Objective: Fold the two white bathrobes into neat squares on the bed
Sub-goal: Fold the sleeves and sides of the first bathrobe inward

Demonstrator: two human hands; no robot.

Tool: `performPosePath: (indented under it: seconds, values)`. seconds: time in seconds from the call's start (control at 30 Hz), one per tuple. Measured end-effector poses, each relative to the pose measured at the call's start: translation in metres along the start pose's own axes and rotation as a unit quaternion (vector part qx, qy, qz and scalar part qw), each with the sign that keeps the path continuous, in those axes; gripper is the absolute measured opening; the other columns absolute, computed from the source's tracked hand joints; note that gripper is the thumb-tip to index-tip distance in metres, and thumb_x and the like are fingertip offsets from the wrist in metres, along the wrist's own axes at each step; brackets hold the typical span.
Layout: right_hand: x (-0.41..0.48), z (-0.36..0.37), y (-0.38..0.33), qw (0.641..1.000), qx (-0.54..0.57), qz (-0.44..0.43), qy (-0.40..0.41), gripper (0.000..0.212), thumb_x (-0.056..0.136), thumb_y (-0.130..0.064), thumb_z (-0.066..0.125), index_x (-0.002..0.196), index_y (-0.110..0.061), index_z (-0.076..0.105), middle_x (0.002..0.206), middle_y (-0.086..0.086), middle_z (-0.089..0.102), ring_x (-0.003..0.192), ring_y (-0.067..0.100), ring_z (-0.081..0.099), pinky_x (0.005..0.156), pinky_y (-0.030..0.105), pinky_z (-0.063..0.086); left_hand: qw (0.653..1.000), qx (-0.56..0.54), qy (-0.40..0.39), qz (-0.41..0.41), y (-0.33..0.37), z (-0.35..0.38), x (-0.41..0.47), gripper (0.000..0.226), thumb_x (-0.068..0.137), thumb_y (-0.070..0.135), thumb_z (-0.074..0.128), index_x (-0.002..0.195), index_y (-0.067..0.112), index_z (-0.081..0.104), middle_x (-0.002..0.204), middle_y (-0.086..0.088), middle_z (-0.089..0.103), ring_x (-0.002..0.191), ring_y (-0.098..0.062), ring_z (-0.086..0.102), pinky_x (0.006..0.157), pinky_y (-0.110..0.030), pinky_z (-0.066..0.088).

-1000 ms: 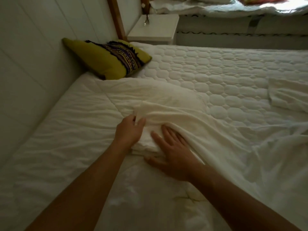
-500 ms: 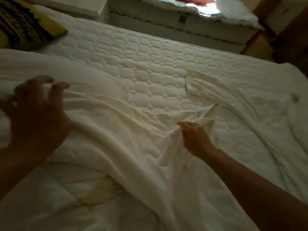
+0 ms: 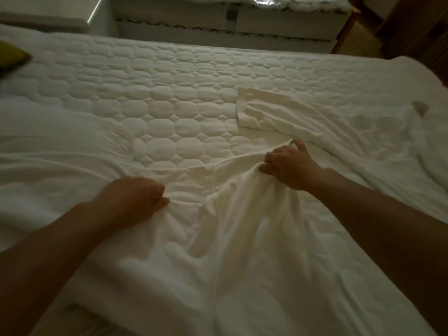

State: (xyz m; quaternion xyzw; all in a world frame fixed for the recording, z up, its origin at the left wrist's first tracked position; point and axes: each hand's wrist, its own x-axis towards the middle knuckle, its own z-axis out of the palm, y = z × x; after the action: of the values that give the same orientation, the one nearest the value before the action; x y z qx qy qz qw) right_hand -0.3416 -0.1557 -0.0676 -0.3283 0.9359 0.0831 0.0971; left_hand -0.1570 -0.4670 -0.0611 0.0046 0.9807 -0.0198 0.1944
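Left hand point(image 3: 135, 197), right hand point(image 3: 288, 166) both grip bathrobe point(image 3: 242, 238) far edge, fingers curled in cloth; robe runs toward viewer, sleeve point(image 3: 278, 115) pointing left.

Bare forearms point(image 3: 55, 258), bare left hand point(image 3: 135, 197), right hand point(image 3: 291, 167)

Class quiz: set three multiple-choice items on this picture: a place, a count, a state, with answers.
1. Where on the bed is the yellow-green pillow? A far left B middle C far right
2. How many hands grip the bathrobe? A none B one C two
3. The bathrobe is: A folded square B spread and rumpled C hanging up
Answers: A, it peeks in at the left edge; C, left hand and right hand both clutch cloth; B, creases run across it.
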Motion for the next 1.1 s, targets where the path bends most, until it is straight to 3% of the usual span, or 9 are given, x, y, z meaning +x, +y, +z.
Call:
performPosePath:
  seconds: [0.1, 0.17, 0.37, 0.47, 0.57, 0.77, 0.87, 1.0, 1.1]
  values:
    - [0.010, -0.018, 0.012, 0.996, -0.086, -0.021, -0.012, 0.041, 0.103, -0.054, 0.032, 0.101, -0.030, 0.065, 0.109, 0.000, 0.070, 0.114, 0.026, 0.056, 0.113, 0.048, 0.022, 0.977, -0.025, 0.209, -0.017, -0.009, 0.013, -0.008, 0.035, 0.104, 0.047, 0.031, 0.089, 0.024, 0.053, 0.087, -0.004, 0.070, 0.074, -0.033, 0.071, 0.061, -0.039, 0.053]
    - [0.023, -0.035, 0.021, 0.992, -0.114, -0.026, -0.036, 0.041, 0.103, -0.055, 0.032, 0.097, -0.035, 0.067, 0.112, -0.002, 0.068, 0.115, 0.025, 0.054, 0.110, 0.048, 0.024, 0.956, -0.028, 0.288, -0.044, -0.015, 0.020, -0.014, 0.033, 0.101, 0.042, 0.035, 0.085, 0.021, 0.054, 0.073, -0.008, 0.066, 0.058, -0.037, 0.067, 0.049, -0.038, 0.048]
    - [0.071, -0.028, 0.011, 0.997, -0.079, -0.020, 0.003, 0.041, 0.102, -0.051, 0.041, 0.106, -0.025, 0.073, 0.122, 0.002, 0.064, 0.124, 0.028, 0.048, 0.107, 0.045, 0.028, 0.947, -0.006, 0.310, -0.083, -0.022, 0.047, -0.006, 0.035, 0.102, 0.033, 0.039, 0.078, 0.016, 0.056, 0.062, -0.015, 0.060, 0.048, -0.040, 0.060, 0.044, -0.041, 0.046]
    - [0.063, 0.009, 0.012, 0.995, 0.027, 0.049, 0.083, 0.044, 0.104, -0.047, 0.037, 0.097, -0.019, 0.070, 0.113, 0.008, 0.068, 0.118, 0.034, 0.051, 0.099, 0.045, 0.033, 0.943, -0.012, 0.314, -0.112, -0.028, 0.063, 0.000, 0.038, 0.104, 0.036, 0.037, 0.077, 0.016, 0.057, 0.061, -0.017, 0.059, 0.046, -0.040, 0.058, 0.044, -0.041, 0.045]
    - [0.056, 0.030, 0.022, 0.992, -0.032, 0.021, 0.121, 0.061, 0.101, -0.056, 0.021, 0.082, -0.021, 0.068, 0.094, 0.005, 0.071, 0.107, 0.032, 0.057, 0.097, 0.045, 0.030, 0.947, -0.001, 0.303, -0.104, -0.023, 0.076, 0.009, 0.039, 0.104, 0.037, 0.036, 0.079, 0.016, 0.058, 0.060, -0.016, 0.059, 0.047, -0.040, 0.059, 0.044, -0.040, 0.045]
    - [0.111, -0.028, 0.020, 0.980, -0.140, 0.019, -0.140, 0.058, 0.096, -0.065, 0.044, 0.106, -0.013, 0.069, 0.100, 0.009, 0.062, 0.096, 0.031, 0.059, 0.092, 0.041, 0.050, 0.948, -0.033, 0.298, -0.102, -0.026, 0.083, 0.015, 0.043, 0.103, 0.043, 0.034, 0.082, 0.016, 0.059, 0.063, -0.017, 0.061, 0.050, -0.040, 0.061, 0.047, -0.046, 0.049]
    - [0.129, -0.036, 0.013, 0.966, -0.205, -0.011, -0.156, 0.071, 0.093, -0.071, 0.041, 0.110, -0.009, 0.069, 0.116, 0.012, 0.067, 0.110, 0.033, 0.061, 0.093, 0.039, 0.047, 0.944, -0.027, 0.313, -0.100, -0.023, 0.081, 0.014, 0.038, 0.102, 0.038, 0.041, 0.077, 0.015, 0.060, 0.060, -0.017, 0.061, 0.048, -0.040, 0.061, 0.045, -0.043, 0.047]
    - [0.099, -0.019, 0.025, 0.996, 0.029, 0.028, -0.084, 0.070, 0.099, -0.065, 0.031, 0.116, -0.010, 0.070, 0.134, 0.016, 0.058, 0.121, 0.034, 0.053, 0.102, 0.041, 0.038, 0.938, -0.030, 0.329, -0.106, -0.027, 0.085, 0.014, 0.038, 0.102, 0.036, 0.043, 0.075, 0.015, 0.060, 0.058, -0.016, 0.060, 0.047, -0.040, 0.060, 0.044, -0.041, 0.046]
    - [0.083, -0.028, 0.039, 0.983, 0.053, 0.079, -0.158, 0.079, 0.093, -0.074, 0.022, 0.100, -0.014, 0.072, 0.121, 0.017, 0.062, 0.103, 0.029, 0.055, 0.101, 0.042, 0.041, 0.937, -0.035, 0.332, -0.102, -0.027, 0.088, 0.016, 0.038, 0.103, 0.038, 0.041, 0.079, 0.017, 0.062, 0.060, -0.014, 0.061, 0.049, -0.039, 0.061, 0.045, -0.041, 0.045]
